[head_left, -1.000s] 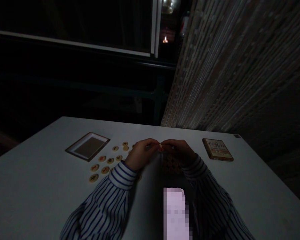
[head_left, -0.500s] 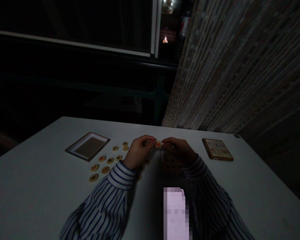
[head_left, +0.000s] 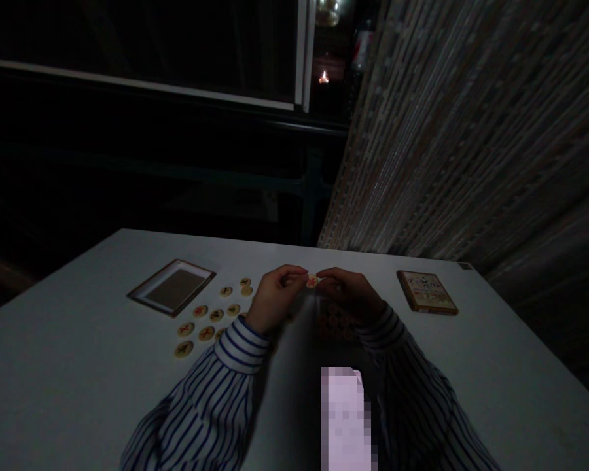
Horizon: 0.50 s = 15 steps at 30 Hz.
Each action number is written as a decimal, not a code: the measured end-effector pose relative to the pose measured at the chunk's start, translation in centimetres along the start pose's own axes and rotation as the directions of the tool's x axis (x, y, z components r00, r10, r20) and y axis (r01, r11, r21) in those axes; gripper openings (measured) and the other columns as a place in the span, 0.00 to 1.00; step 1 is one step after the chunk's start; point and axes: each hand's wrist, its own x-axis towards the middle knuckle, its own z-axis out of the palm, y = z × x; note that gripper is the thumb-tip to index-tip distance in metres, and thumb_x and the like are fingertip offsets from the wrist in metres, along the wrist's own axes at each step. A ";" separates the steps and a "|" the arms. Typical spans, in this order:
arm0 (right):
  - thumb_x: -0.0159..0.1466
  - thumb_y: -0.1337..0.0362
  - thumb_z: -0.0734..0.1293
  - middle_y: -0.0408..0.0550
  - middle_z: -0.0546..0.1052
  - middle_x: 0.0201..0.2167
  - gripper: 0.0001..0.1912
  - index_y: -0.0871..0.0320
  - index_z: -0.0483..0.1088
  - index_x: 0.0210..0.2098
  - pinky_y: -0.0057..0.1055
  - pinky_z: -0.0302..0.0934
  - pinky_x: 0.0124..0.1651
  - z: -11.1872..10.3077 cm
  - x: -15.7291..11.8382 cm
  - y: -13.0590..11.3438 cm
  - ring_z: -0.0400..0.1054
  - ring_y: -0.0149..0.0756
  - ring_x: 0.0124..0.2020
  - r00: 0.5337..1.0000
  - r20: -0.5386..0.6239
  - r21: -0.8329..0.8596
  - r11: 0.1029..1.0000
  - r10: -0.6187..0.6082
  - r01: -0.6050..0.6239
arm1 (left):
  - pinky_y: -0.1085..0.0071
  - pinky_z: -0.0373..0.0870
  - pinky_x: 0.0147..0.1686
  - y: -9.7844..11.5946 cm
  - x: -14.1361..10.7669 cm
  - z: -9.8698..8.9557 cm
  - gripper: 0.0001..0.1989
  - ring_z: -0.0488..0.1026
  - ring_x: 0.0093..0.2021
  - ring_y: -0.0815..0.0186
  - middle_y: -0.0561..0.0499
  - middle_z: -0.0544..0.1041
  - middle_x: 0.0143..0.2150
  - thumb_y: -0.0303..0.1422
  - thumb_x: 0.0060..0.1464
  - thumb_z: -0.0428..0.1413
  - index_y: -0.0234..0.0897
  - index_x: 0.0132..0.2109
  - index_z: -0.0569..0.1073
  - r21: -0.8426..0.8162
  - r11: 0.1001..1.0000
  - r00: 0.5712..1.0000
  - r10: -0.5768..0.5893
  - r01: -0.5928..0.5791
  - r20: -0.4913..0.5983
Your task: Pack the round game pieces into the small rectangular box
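Between my two hands a round wooden piece with a red character is held up, its face toward me. The fingertips of my left hand pinch its left edge. On its other edge are the fingers of my right hand, also closed. Below my right hand, in shadow, a box with several round pieces in rows is partly covered. Several loose pieces with red or black characters lie on the table left of my left hand, some hidden by my sleeve.
An open, shallow box lid lies at the left of the white table. A box with a printed cover lies at the right. A pixelated pinkish object is at the near edge. A strand curtain hangs behind.
The held piece has tilted or turned slightly between my fingertips and sits a little higher. My left forearm has shifted slightly right.
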 end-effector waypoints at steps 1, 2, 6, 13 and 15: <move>0.56 0.62 0.61 0.43 0.75 0.26 0.11 0.58 0.68 0.38 0.25 0.60 0.33 0.0 0.0 0.0 0.68 0.28 0.27 1.000 0.005 0.001 1.000 -0.002 0.002 | 0.71 0.67 0.34 0.0 0.0 0.0 0.13 0.72 0.32 0.68 0.50 0.75 0.30 0.36 0.42 0.56 0.32 0.35 0.70 0.011 1.000 1.000 0.001 -0.001 0.001; 0.56 0.61 0.61 0.43 0.75 0.26 0.12 0.58 0.67 0.38 0.25 0.60 0.32 -0.1 0.0 0.0 0.68 0.28 0.27 1.000 0.011 0.005 1.000 -0.003 0.003 | 0.70 0.67 0.34 0.0 0.0 0.0 0.13 0.71 0.32 0.67 0.50 0.75 0.30 0.36 0.42 0.56 0.32 0.35 0.70 0.022 1.000 1.000 0.003 -0.003 0.001; 0.56 0.60 0.62 0.43 0.75 0.25 0.12 0.58 0.68 0.38 0.24 0.60 0.32 -0.3 0.0 -0.2 0.68 0.28 0.27 1.000 0.007 0.017 1.000 -0.006 0.006 | 0.70 0.67 0.35 0.0 -0.1 -0.1 0.14 0.71 0.33 0.67 0.49 0.75 0.30 0.36 0.42 0.56 0.31 0.36 0.70 0.040 0.999 1.000 0.023 -0.023 0.014; 0.56 0.59 0.62 0.43 0.75 0.26 0.12 0.57 0.68 0.37 0.25 0.60 0.32 -0.2 0.0 -0.5 0.69 0.29 0.28 1.000 0.016 0.074 0.997 0.007 -0.008 | 0.70 0.68 0.33 0.0 -0.1 0.0 0.14 0.72 0.32 0.67 0.49 0.75 0.30 0.37 0.41 0.56 0.32 0.35 0.71 0.056 0.998 1.000 0.027 -0.027 -0.008; 0.55 0.59 0.62 0.42 0.75 0.25 0.12 0.57 0.68 0.37 0.24 0.60 0.31 -0.2 0.0 -0.5 0.69 0.28 0.27 1.000 0.012 0.086 0.996 0.009 -0.010 | 0.70 0.67 0.33 0.0 -0.1 0.0 0.14 0.72 0.32 0.67 0.49 0.75 0.30 0.37 0.41 0.55 0.32 0.35 0.71 0.061 0.998 1.000 0.027 -0.026 -0.009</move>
